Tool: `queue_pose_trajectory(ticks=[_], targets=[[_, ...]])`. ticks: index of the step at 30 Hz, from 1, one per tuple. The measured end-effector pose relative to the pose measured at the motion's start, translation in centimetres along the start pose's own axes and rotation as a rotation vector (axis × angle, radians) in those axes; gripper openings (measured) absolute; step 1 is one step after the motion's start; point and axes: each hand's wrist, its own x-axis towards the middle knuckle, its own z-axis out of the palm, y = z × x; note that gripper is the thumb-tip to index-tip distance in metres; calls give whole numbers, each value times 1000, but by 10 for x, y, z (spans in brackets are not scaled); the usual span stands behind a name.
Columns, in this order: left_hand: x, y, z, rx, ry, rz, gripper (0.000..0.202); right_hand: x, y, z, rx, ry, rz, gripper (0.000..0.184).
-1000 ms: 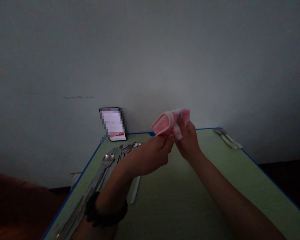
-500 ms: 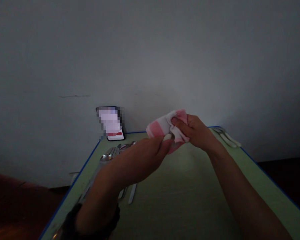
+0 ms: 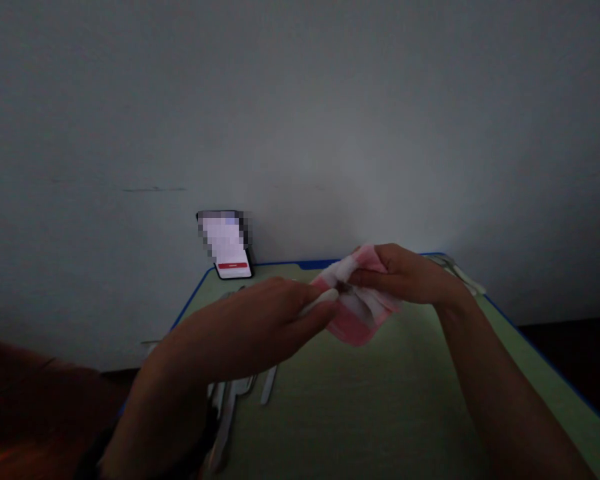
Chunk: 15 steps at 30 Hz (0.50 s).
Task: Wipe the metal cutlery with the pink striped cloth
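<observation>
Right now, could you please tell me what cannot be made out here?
Head view:
- Pale handle in the left hand: its working end is wrapped in the pink cloth held by the right hand.
- Phone screen: blurred.
- Cutlery pile: mostly behind the left forearm, dim.
- Far cutlery: small, partly behind the right hand.

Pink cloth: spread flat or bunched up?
Bunched. The pink-and-white cloth is crumpled in the right hand, folds hanging below it; the left hand pinches a white handle at its edge.
</observation>
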Motion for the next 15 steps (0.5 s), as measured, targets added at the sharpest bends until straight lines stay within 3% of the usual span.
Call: queue_pose_trajectory(ticks=[3,7,15], targets=[[1,5,-2,-9,-10,-11,33,0,-3,0,-24,-1,36,23],[7,9,1,152,-32,-73,43,2,0,0,-97,70,54,22],[6,6,-2,329,-37,-145,49,5,-6,6,-317,194,-13,18]])
